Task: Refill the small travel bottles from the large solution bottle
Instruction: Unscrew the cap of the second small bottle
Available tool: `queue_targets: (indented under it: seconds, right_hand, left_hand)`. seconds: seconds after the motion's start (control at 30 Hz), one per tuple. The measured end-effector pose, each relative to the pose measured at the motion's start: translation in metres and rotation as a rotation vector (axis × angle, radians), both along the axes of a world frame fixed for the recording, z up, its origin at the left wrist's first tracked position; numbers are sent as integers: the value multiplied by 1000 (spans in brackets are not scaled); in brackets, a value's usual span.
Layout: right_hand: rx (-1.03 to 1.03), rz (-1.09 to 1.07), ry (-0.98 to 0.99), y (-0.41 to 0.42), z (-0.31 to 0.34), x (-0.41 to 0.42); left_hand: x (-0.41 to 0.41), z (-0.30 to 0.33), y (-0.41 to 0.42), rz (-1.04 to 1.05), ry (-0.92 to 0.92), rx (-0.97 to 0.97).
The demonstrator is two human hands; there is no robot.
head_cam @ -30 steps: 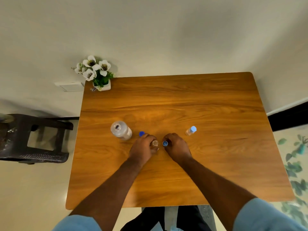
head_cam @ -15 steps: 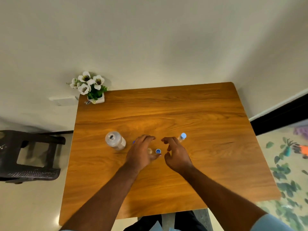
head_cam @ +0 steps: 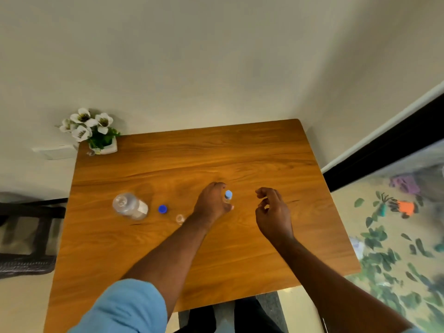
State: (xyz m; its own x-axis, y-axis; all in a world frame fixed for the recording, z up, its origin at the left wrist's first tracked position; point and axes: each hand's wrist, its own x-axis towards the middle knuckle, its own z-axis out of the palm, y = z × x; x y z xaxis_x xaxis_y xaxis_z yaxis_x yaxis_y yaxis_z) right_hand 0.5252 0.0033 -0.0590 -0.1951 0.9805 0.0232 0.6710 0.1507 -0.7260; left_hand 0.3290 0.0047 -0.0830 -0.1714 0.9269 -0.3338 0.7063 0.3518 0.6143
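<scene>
The large clear solution bottle [head_cam: 129, 206] stands uncapped on the left of the wooden table [head_cam: 240, 150]. Its dark blue cap [head_cam: 162, 209] lies just right of it. A small clear travel bottle [head_cam: 179, 218] stands open beside my left forearm. My left hand [head_cam: 211, 204] is wrapped around a second small travel bottle [head_cam: 228, 195] with a light blue cap, near the table's middle. My right hand [head_cam: 272, 212] hovers to the right of it with its fingers loosely curled and nothing in them. The open bottle's small cap is not visible.
A white pot of artificial flowers [head_cam: 96, 133] sits at the table's far left corner against the wall. A dark stool [head_cam: 26, 236] stands on the floor to the left. A leaf-patterned mat [head_cam: 396, 236] lies to the right of the table.
My left hand let go of the open small bottle and moved right onto the capped one. My right hand drew away to the right. The view shifted.
</scene>
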Motion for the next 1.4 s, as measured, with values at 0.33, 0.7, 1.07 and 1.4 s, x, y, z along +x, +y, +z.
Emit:
queue_targets:
  seconds: [0.33, 0.7, 1.07, 1.4]
  right_hand:
    - [-63, 35, 26, 9, -3, 37]
    - [97, 375, 116, 117, 145, -44]
    - [474, 489, 266, 174, 427, -118]
    - [588, 477, 455, 157, 540, -125]
  left_hand:
    - [6, -18, 22, 79, 64, -31]
    - [-35, 133, 80, 177, -193, 328]
    - [-70, 421, 102, 40, -210, 731]
    - [-69, 517, 79, 94, -487, 974]
